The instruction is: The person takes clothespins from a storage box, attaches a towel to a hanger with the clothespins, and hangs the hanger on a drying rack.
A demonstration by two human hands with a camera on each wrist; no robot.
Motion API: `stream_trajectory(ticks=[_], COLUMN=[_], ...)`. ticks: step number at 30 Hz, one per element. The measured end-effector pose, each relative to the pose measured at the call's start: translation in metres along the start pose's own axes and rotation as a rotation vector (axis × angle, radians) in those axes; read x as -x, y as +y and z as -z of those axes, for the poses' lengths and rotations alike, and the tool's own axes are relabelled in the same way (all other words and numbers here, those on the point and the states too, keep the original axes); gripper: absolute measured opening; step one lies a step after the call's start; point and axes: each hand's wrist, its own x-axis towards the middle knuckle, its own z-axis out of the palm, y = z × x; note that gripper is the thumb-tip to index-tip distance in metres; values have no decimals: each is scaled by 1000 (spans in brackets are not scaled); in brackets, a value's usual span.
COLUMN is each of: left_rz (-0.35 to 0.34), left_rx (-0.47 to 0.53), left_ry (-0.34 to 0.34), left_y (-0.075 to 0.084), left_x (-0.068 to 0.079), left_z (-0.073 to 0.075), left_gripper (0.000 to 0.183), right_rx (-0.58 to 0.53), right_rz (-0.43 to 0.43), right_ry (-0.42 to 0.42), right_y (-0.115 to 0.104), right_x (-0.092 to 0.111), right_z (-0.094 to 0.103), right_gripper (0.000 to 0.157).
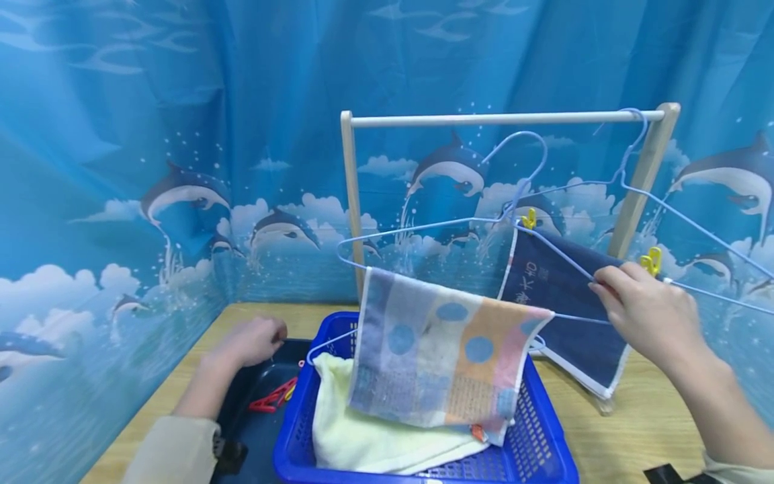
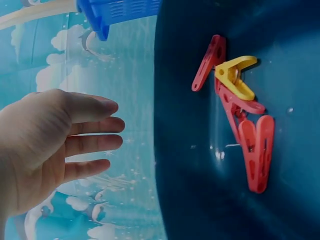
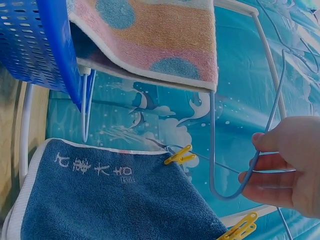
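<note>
My right hand grips the right corner of a blue wire hanger. A pastel towel with blue dots is draped over its bottom wire, above the blue basket. My left hand hovers over the far left edge of a dark tray, fingers straight and holding nothing. In the tray lie red clothes pegs and a yellow peg.
A wooden rack stands behind the basket. A second blue hanger on its rail carries a dark blue towel fixed with yellow pegs. A cream towel lies in the basket.
</note>
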Motion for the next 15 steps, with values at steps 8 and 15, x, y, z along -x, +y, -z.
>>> stream_trajectory(ticks=[8, 15], left_rz=[-15, -57], left_rx=[-4, -37], left_ry=[34, 49], left_y=[-2, -3], left_x=[-3, -3], left_z=[-14, -31], left_gripper=[8, 3], right_rx=[-14, -16], right_rz=[26, 39], right_ry=[36, 41], right_y=[0, -1], right_x=[2, 3], right_z=[-3, -4], right_gripper=[13, 13])
